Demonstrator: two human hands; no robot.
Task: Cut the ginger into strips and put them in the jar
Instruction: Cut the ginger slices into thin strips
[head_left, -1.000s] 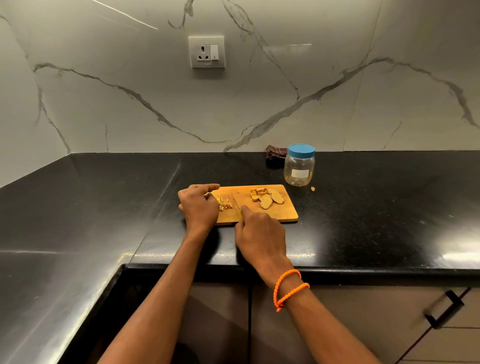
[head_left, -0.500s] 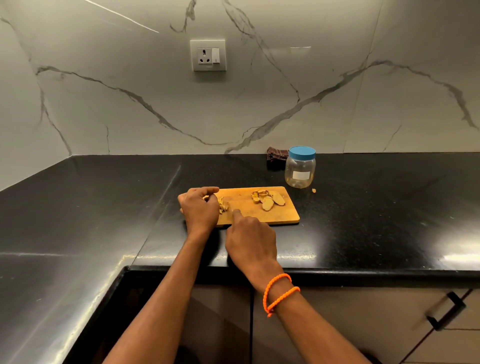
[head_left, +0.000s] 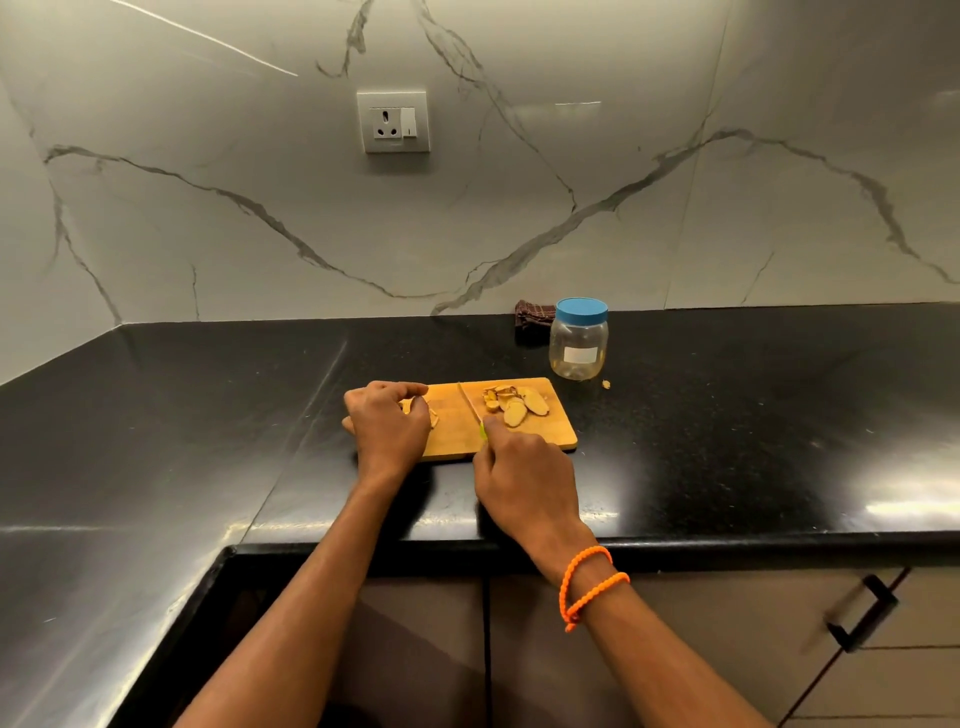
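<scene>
A wooden cutting board (head_left: 556, 434) lies on the black counter. Ginger slices (head_left: 514, 405) are piled at its right half. My left hand (head_left: 387, 426) rests curled on the board's left end, over a small heap of cut ginger strips (head_left: 428, 413) that it partly hides. My right hand (head_left: 524, 475) grips a knife (head_left: 470, 408) with a yellow-green handle; the blade points away across the board's middle, just left of the slices. A clear jar (head_left: 578, 343) with a blue lid on stands behind the board's right corner.
A dark checked cloth (head_left: 532, 315) lies against the marble wall behind the jar. A ginger scrap (head_left: 605, 384) sits on the counter by the jar. The counter edge runs just below my wrists, with cabinet doors and a black handle (head_left: 862, 613) underneath.
My right hand has moved right with the knife, from beside the strips to the board's middle near the slices. My left hand has stayed on the strips.
</scene>
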